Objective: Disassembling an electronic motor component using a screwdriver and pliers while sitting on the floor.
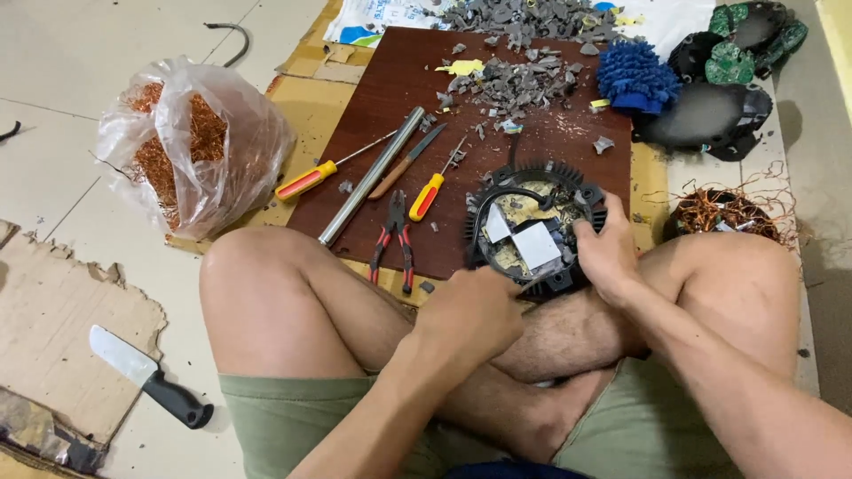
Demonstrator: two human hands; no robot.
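A round black finned housing [531, 222] with a white square block and yellowish insides lies on the near edge of a dark brown board [399, 80], against my crossed legs. My right hand [607, 252] grips its right rim with the thumb inside. My left hand [472, 312] is closed at its near left edge, fingers curled under; what they hold is hidden.
On the board lie two yellow-handled screwdrivers [428, 195], a knife blade, a metal rod [373, 173], red-handled pliers [394, 236] and grey plastic debris [515, 80]. A bag of copper wire [191, 142] sits left. A black-handled knife [146, 377] lies on cardboard. Black housings and a copper coil [723, 213] sit right.
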